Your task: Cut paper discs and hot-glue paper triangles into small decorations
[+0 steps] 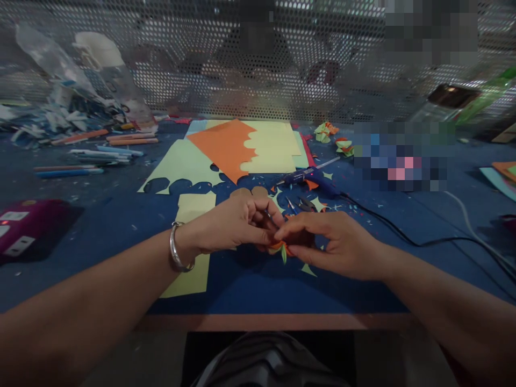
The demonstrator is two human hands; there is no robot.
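Note:
Close to the table's front edge, my left hand point(237, 223) and my right hand point(336, 244) meet with bent fingers. Between them they pinch a small orange and green paper flower point(284, 252), mostly covered by the fingers. A silver bangle point(175, 247) circles my left wrist. Under that wrist lies a pale yellow paper strip point(197, 207). Just beyond my hands rest a blue glue gun point(318, 180), scissors point(306, 204) and pale paper scraps point(308, 270). Two similar paper flowers, one orange and cream point(323, 132) and one red and green point(344, 146), sit farther back.
Orange paper point(226, 145) with a scalloped edge overlaps yellow sheets point(276, 145). Rolled paper sticks point(105, 156) and a white-capped bottle point(116, 75) stand left, near a purple power strip point(28, 228). A black cable point(387, 228) crosses the right side. Perforated metal point(181, 70) bounds the back.

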